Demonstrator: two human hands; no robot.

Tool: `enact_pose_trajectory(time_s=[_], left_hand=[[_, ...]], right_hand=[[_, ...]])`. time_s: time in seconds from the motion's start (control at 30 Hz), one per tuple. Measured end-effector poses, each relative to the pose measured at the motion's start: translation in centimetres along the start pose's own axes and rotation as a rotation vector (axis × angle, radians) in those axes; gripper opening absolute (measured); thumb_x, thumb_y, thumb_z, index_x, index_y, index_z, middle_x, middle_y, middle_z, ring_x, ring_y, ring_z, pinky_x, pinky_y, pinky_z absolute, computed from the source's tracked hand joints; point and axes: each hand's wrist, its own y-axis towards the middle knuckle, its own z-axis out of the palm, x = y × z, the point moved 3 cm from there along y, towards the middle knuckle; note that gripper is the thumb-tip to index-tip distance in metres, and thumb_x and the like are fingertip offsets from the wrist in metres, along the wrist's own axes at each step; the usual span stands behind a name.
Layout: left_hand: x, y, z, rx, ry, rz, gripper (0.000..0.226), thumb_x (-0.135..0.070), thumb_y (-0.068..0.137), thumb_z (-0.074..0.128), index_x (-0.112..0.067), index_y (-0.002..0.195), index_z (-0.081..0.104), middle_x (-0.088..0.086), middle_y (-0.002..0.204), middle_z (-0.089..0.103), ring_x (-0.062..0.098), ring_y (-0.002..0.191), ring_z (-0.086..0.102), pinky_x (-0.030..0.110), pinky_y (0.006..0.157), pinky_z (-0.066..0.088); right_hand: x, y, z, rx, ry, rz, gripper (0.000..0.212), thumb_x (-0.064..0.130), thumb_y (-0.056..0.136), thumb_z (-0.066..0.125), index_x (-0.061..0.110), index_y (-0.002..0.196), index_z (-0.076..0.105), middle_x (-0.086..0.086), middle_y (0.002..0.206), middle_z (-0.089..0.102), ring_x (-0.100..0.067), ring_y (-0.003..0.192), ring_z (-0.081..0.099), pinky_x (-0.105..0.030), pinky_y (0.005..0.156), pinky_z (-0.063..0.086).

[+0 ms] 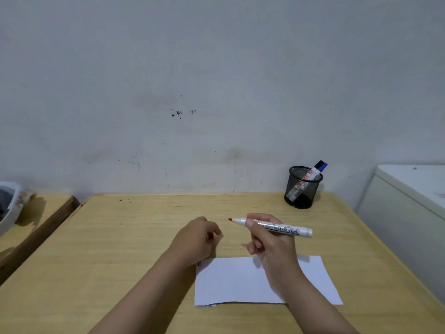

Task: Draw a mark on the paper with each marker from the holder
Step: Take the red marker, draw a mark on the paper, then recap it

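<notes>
A white sheet of paper lies on the wooden table, near its front. My right hand hovers above the paper's far edge and grips an uncapped white marker with a red tip pointing left. To its left, my left hand is closed around a small dark red object, seemingly the marker's cap. A black mesh holder stands at the table's back right corner, with two markers leaning in it, one black-capped and one blue-capped.
A stained grey wall rises right behind the table. A white cabinet stands against the table's right side. To the left sits a second wooden surface carrying a white container.
</notes>
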Motion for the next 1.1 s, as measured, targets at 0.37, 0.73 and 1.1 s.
enact_pose_trajectory(time_s=[0.37, 0.73, 1.1], left_hand=[[-5.2, -3.7, -2.7, 0.004, -1.178, -0.128, 0.013, 0.005, 0.078, 0.064, -0.005, 0.083, 0.072, 0.009, 0.075, 0.075, 0.016, 0.075, 0.072, 0.023, 0.071, 0.059], [-9.1, -6.4, -3.5, 0.015, -1.250, -0.053, 0.015, 0.009, 0.077, 0.063, -0.002, 0.084, 0.071, 0.011, 0.078, 0.075, 0.019, 0.075, 0.072, 0.023, 0.070, 0.059], [-10.8, -8.2, -4.9, -0.027, -1.209, 0.047, 0.013, 0.006, 0.075, 0.066, -0.004, 0.080, 0.073, 0.012, 0.076, 0.075, 0.019, 0.075, 0.072, 0.022, 0.070, 0.059]], right_hand=[[3.8, -2.5, -3.3, 0.086, -0.136, -0.162, 0.017, 0.013, 0.070, 0.068, 0.007, 0.086, 0.070, -0.004, 0.058, 0.062, -0.016, 0.048, 0.051, -0.025, 0.049, 0.049], [6.4, -4.7, -3.5, 0.115, -0.237, -0.273, 0.014, 0.014, 0.069, 0.069, 0.008, 0.082, 0.070, -0.002, 0.059, 0.064, -0.016, 0.046, 0.054, -0.024, 0.049, 0.048], [7.8, -6.1, -2.5, 0.188, -0.224, -0.295, 0.009, 0.018, 0.065, 0.076, 0.018, 0.074, 0.073, -0.004, 0.061, 0.065, -0.017, 0.048, 0.057, -0.027, 0.053, 0.052]])
